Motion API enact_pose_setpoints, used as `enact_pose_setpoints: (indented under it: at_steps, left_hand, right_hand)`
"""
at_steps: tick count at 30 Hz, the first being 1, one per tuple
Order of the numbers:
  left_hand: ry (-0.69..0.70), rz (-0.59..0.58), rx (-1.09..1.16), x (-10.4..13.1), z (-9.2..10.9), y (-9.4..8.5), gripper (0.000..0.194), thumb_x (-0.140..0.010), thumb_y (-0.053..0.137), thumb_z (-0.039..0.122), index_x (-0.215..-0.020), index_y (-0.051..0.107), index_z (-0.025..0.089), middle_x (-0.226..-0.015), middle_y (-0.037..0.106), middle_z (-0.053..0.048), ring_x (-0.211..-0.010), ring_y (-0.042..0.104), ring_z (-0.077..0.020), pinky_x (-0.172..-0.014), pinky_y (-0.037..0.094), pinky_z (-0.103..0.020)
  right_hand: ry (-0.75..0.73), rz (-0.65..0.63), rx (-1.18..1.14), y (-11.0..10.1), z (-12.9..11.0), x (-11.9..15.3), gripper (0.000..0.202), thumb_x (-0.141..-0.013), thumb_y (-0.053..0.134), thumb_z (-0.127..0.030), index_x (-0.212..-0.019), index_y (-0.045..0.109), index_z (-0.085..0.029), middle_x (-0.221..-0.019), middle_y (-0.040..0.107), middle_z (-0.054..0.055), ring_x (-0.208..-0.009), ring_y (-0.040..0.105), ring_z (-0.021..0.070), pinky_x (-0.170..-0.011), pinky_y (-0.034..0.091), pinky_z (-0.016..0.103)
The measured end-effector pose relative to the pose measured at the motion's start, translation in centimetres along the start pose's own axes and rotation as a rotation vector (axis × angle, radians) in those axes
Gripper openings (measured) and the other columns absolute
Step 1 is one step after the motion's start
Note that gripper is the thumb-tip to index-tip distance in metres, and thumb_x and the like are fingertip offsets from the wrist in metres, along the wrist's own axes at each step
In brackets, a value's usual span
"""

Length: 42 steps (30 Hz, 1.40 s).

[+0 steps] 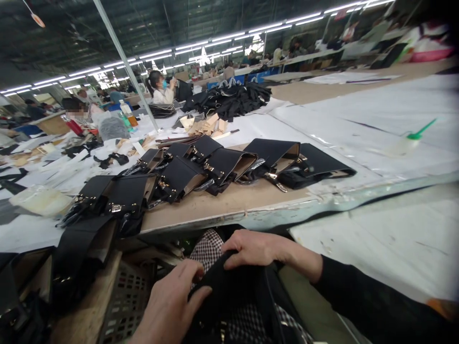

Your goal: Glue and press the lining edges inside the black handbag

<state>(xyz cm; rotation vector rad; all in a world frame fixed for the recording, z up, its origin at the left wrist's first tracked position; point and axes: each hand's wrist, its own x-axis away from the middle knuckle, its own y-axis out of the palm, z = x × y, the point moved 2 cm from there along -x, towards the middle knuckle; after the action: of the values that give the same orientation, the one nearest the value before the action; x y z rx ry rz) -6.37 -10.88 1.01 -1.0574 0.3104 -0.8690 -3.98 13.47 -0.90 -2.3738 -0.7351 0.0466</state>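
Observation:
Over my lap I hold a black bag with both hands. The fingers of my left hand pinch its left edge. My right hand grips the upper edge a little farther off, thumb on the near side. A bit of gold-coloured metal shows low on the bag. Black-and-white checked cloth lies behind and under it. Just beyond my hands, black handbags with gold clasps lie in a row along the table edge.
More black bags lie at the left, by a grey plastic basket. Behind the row are tan pieces and a heap of black parts. A bottle with a green nozzle stands at the right. Other people work farther back.

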Motion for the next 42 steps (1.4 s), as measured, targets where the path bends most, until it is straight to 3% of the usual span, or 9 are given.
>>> enact_pose_setpoints:
  at_steps: [4,10,14,19,24,31,36,42]
  left_hand:
    - [0.071,0.111,-0.169,-0.3,0.9,0.8,0.007,-0.096,0.058,0.018,-0.098,0.057,0.024,-0.095,0.067,0.002,-0.085,0.067,-0.0178,-0.071,0.046,-0.027]
    - [0.092,0.318,-0.422,-0.5,0.3,1.5,0.011,-0.095,0.057,0.015,-0.099,0.059,0.024,-0.092,0.071,0.001,-0.079,0.07,-0.0205,-0.069,0.048,-0.029]
    - [0.081,0.415,-0.366,-0.8,-0.6,2.3,0.011,-0.096,0.057,0.017,-0.103,0.06,0.025,-0.096,0.074,0.0,-0.081,0.073,-0.019,-0.07,0.051,-0.027]
    - [0.094,0.39,-0.194,-1.5,-1.5,2.6,0.009,-0.098,0.054,0.019,-0.1,0.061,0.025,-0.097,0.074,0.0,-0.086,0.073,-0.0171,-0.078,0.053,-0.026]
    - [0.043,0.341,-0.127,-2.0,-1.5,2.1,0.007,-0.097,0.056,0.02,-0.094,0.061,0.024,-0.088,0.071,0.002,-0.079,0.071,-0.0166,-0.074,0.051,-0.026]
    - [0.011,0.305,-0.176,-2.7,-1.6,1.8,0.01,-0.096,0.055,0.02,-0.088,0.059,0.024,-0.081,0.067,0.003,-0.075,0.069,-0.0163,-0.066,0.046,-0.026]
    - [0.076,0.311,-0.263,-2.6,-2.1,2.3,0.009,-0.096,0.051,0.018,-0.089,0.054,0.023,-0.077,0.063,0.003,-0.069,0.068,-0.0162,-0.062,0.044,-0.028]
    - [0.175,0.315,-0.293,-2.1,-2.6,2.9,0.009,-0.097,0.048,0.017,-0.093,0.052,0.024,-0.079,0.066,0.002,-0.068,0.069,-0.0167,-0.061,0.047,-0.026]
  right_hand:
    - [0.008,0.055,0.086,0.3,-0.3,0.3,0.016,-0.09,0.069,-0.033,-0.095,0.076,-0.02,-0.075,0.07,-0.002,-0.068,0.061,0.0147,-0.063,0.041,0.023]
    - [0.034,0.11,0.242,0.5,-1.0,0.1,0.023,-0.094,0.062,-0.038,-0.085,0.074,-0.02,-0.073,0.07,0.001,-0.069,0.061,0.0179,-0.063,0.039,0.027]
    - [-0.024,0.148,0.265,0.3,-1.0,-0.4,0.025,-0.097,0.056,-0.035,-0.086,0.073,-0.021,-0.075,0.072,0.001,-0.067,0.06,0.0174,-0.06,0.034,0.027]
    - [-0.006,0.181,0.295,0.2,-0.7,-0.6,0.023,-0.096,0.056,-0.033,-0.085,0.073,-0.021,-0.078,0.075,0.002,-0.071,0.065,0.0199,-0.06,0.033,0.029]
    - [0.02,0.214,0.34,0.3,-0.8,-0.8,0.02,-0.095,0.057,-0.029,-0.086,0.073,-0.021,-0.084,0.077,0.003,-0.077,0.069,0.0226,-0.061,0.033,0.03]
    - [0.065,0.233,0.31,0.8,-1.4,-0.8,0.018,-0.094,0.061,-0.028,-0.11,0.068,-0.023,-0.098,0.078,0.007,-0.092,0.072,0.0288,-0.074,0.047,0.034]
    - [0.015,0.28,0.191,1.0,-2.0,-1.2,0.023,-0.092,0.064,-0.019,-0.115,0.061,-0.024,-0.11,0.074,0.003,-0.102,0.069,0.0239,-0.086,0.05,0.034]
    - [-0.049,0.29,0.276,1.4,-1.9,-1.7,0.018,-0.092,0.064,-0.017,-0.108,0.063,-0.026,-0.11,0.069,0.0,-0.097,0.068,0.0203,-0.082,0.05,0.031]
